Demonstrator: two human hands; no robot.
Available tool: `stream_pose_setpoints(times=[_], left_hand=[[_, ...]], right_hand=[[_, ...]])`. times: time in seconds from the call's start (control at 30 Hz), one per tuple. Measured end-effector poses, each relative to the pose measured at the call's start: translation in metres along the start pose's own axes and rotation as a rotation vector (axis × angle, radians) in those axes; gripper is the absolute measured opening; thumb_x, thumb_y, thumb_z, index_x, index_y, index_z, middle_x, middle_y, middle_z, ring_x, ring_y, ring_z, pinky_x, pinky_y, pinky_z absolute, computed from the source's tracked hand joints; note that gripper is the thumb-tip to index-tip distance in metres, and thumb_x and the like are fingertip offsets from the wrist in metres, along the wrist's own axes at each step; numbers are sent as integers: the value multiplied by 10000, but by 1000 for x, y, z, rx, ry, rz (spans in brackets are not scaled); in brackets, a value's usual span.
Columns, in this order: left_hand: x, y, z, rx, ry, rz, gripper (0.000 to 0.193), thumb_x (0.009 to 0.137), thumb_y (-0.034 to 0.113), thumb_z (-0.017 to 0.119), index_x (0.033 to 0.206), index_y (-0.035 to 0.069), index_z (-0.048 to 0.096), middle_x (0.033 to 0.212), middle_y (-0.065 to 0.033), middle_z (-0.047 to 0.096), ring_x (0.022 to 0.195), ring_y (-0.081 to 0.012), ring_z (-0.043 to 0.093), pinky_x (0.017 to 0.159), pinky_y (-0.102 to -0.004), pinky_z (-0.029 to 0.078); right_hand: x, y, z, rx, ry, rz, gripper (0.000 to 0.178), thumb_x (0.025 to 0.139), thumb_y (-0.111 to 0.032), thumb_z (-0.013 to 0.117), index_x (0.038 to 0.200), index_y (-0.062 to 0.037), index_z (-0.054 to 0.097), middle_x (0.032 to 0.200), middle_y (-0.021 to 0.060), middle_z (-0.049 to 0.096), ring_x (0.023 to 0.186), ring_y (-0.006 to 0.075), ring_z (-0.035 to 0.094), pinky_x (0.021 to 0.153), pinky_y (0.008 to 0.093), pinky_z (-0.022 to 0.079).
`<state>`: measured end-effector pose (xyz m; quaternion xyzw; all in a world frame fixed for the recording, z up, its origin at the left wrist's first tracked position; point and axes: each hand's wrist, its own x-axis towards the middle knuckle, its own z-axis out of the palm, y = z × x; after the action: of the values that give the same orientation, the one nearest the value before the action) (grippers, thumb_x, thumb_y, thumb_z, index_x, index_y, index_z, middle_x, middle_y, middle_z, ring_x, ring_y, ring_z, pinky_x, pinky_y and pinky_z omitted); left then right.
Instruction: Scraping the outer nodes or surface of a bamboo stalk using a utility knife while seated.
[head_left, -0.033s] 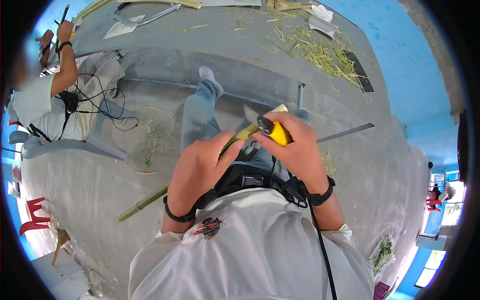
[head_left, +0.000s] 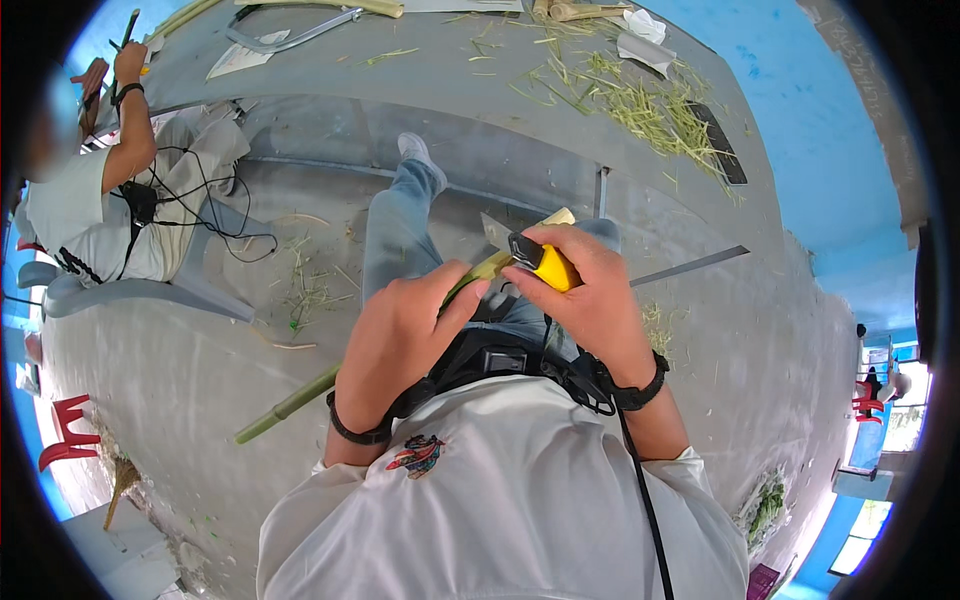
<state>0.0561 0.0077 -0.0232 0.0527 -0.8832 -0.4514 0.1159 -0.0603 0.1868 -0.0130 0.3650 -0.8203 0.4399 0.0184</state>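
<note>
1. A grey surface point(head_left: 420, 75) spans the top of the frame, green shavings point(head_left: 650, 105) at its upper right; a blue wall point(head_left: 815, 170) rises beyond.
2. Pale marks on the brown wall panel point(head_left: 870, 80), upper right, are hard to read.
3. At centre, the left hand's point(head_left: 405, 320) grip is closed around a green stalk point(head_left: 290, 405), which slants from lower left to centre, its middle hidden by hand and forearm.
4. The right hand's point(head_left: 588, 280) grip is wrapped round a yellow-handled knife point(head_left: 556, 268).
5. The dark rim cuts off a co-worker point(head_left: 75, 205), upper left.
</note>
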Motion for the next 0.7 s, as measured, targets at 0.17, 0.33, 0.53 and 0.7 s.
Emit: stream_pose_setpoints(times=[0.17, 0.33, 0.53, 0.7], left_hand=[[0, -2, 2, -2, -14, -3, 214, 979, 237, 628, 1033, 30, 629, 750, -217, 564, 672, -436, 500, 574, -410, 430], [2, -1, -1, 23, -34, -8, 209, 980, 231, 623, 1022, 26, 621, 774, -219, 584, 697, -445, 522, 584, -417, 437], [2, -3, 1, 8, -23, -6, 215, 981, 236, 623, 1015, 24, 621, 768, -220, 587, 704, -449, 533, 586, -424, 436], [1, -1, -2, 6, -16, -33, 224, 985, 244, 622, 1001, 21, 623, 742, -219, 571, 665, -436, 513, 573, -422, 425]], right_hand=[[-1, 5, 2, 0, -50, -64, 308, 819, -138, 808, 1075, -38, 671, 941, 125, 705, 807, 236, 678, 732, 312, 523], [-3, 5, 0, 42, -62, -35, 280, 818, -131, 794, 1039, -26, 657, 875, 102, 683, 753, 195, 645, 706, 288, 505], [-1, -4, -9, 50, -126, 106, 302, 833, -168, 766, 1071, -25, 648, 950, 165, 690, 833, 327, 680, 749, 350, 530], [-5, 10, -17, 6, 111, 203, 304, 832, -188, 787, 1043, -20, 650, 890, 130, 683, 756, 237, 654, 707, 316, 515]])
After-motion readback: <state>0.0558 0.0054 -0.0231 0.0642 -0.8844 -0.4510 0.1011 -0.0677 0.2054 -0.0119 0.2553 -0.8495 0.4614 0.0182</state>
